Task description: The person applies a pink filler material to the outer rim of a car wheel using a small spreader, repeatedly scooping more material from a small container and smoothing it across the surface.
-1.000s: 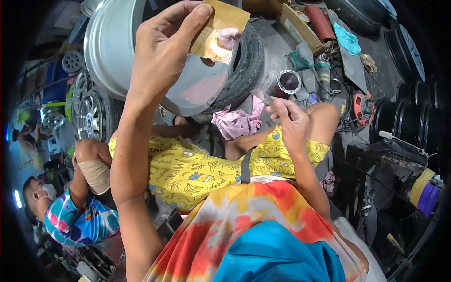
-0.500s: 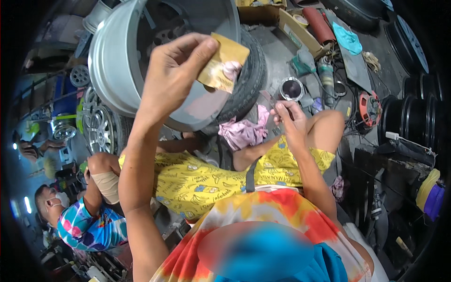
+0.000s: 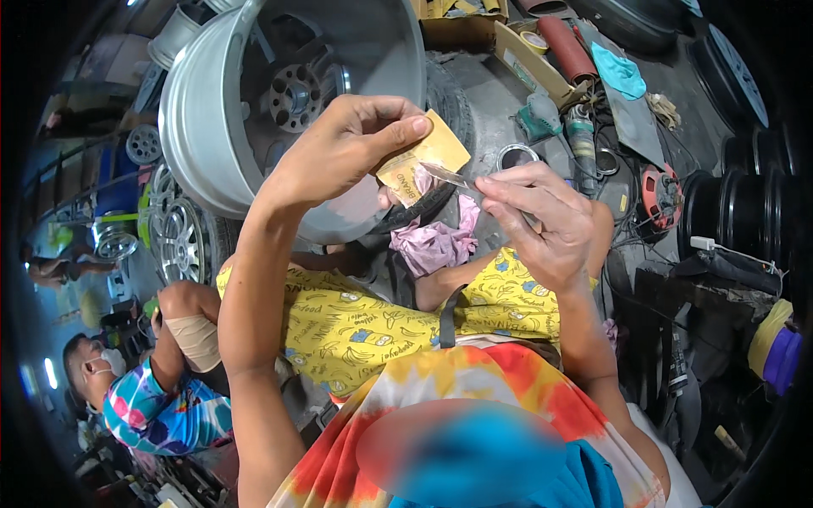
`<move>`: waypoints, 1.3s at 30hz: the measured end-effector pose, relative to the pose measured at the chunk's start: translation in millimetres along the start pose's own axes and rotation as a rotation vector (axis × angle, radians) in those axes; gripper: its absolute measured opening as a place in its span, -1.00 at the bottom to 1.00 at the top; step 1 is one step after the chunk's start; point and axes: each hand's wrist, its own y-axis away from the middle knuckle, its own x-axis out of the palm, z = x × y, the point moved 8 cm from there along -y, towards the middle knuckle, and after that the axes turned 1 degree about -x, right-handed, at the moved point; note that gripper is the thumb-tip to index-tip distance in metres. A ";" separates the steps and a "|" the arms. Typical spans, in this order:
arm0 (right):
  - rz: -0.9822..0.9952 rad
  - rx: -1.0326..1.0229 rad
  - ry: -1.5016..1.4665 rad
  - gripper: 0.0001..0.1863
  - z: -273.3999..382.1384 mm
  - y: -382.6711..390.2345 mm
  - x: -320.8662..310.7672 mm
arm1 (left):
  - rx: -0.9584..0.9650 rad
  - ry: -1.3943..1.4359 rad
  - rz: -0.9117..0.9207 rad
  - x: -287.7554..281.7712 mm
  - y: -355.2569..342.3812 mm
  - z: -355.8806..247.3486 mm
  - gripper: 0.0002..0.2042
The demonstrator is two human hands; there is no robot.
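Observation:
My left hand [image 3: 351, 146] pinches a small, stiff yellow paper square [image 3: 449, 154] between thumb and fingers, in front of a big grey wheel rim [image 3: 199, 114]. A dab of pinkish paste [image 3: 423, 178] sits on the paper. From the right, my right hand [image 3: 546, 222] grips a thin metal blade [image 3: 452, 177], like a small putty knife, with its tip at the paste. Its handle end is hidden in my fingers. Behind the paper, a smooth pinkish-grey patch [image 3: 343, 216] shows on the rim's near edge.
The rim leans by a black tyre [image 3: 457, 106]. A pink rag [image 3: 436, 243] lies below my hands. To the right are an open can [image 3: 517, 154], a green power tool [image 3: 582, 140], a red cable reel [image 3: 658, 199] and loose cords. A masked person [image 3: 165, 402] sits at left.
My right hand has risen toward the paper, bringing the blade to the paste. My left hand has shifted right and slightly down with the paper.

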 end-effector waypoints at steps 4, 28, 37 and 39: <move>0.057 -0.015 -0.009 -0.69 4.3 -1.5 6.8 | -0.035 0.046 0.066 3.2 -3.0 16.7 -0.70; -0.227 0.850 -0.715 -0.70 -123.7 124.7 5.6 | 0.632 -1.438 -0.980 -69.8 16.4 -110.2 -0.82; -0.127 0.949 -0.723 -0.65 -159.0 131.4 53.6 | 0.641 -1.943 -0.907 -138.5 -0.8 -105.4 -0.72; -0.109 1.003 -0.737 -0.66 -170.0 133.1 80.0 | 0.517 -1.469 -0.820 -217.7 9.8 -85.9 -0.71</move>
